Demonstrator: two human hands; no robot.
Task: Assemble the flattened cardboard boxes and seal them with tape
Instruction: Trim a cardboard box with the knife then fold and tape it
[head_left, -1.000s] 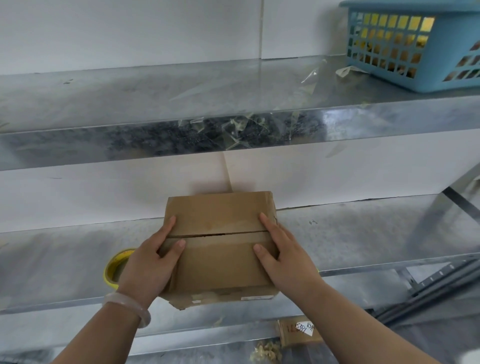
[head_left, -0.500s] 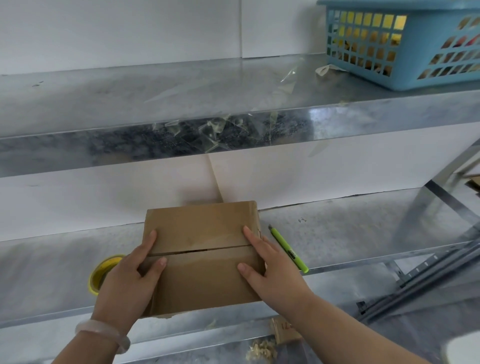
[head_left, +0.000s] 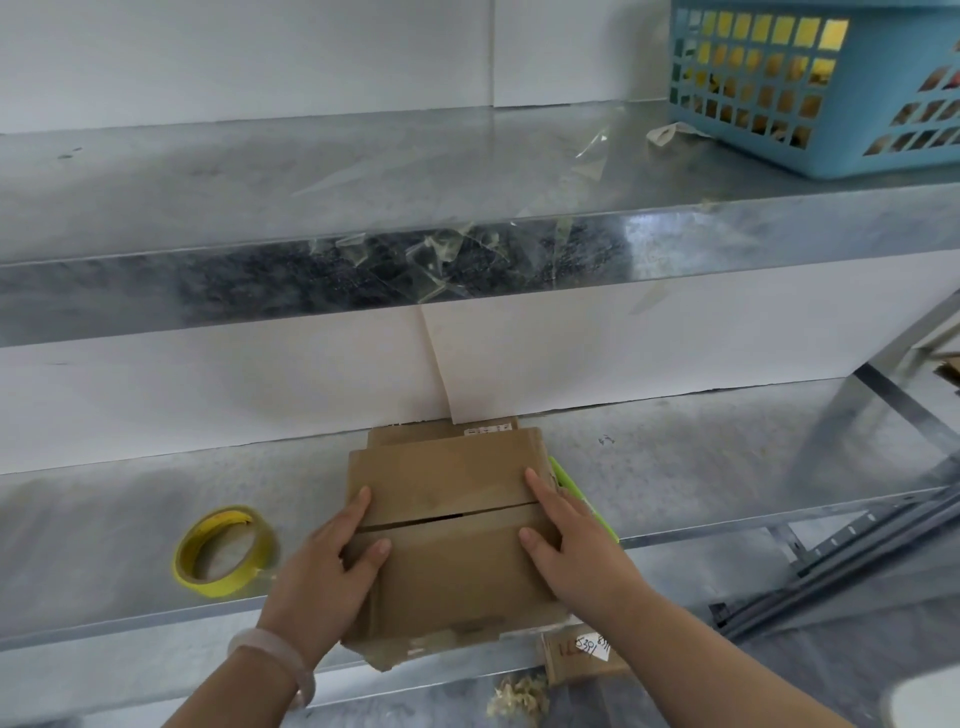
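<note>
A small brown cardboard box (head_left: 447, 561) stands on the lower metal shelf (head_left: 701, 478), its two top flaps folded down with a thin seam between them. My left hand (head_left: 332, 571) presses on the left end of the flaps with straight fingers. My right hand (head_left: 566, 540) presses the right end the same way. A yellow tape roll (head_left: 223, 552) lies flat on the shelf left of the box. A green utility knife (head_left: 582, 499) lies just right of the box, partly hidden by my right hand. More flattened cardboard (head_left: 441, 431) shows behind the box.
An upper metal shelf (head_left: 363, 208) overhangs, with scraps of clear tape stuck along its front edge. A blue plastic basket (head_left: 831, 88) sits at its right end. A labelled cardboard piece (head_left: 582, 654) lies below the shelf edge. A white wall backs both shelves.
The view shifted, bringing the tape roll fully into sight and the box lower toward the shelf edge. Both hands stay pressed on the flaps; the knife is now mostly covered.
</note>
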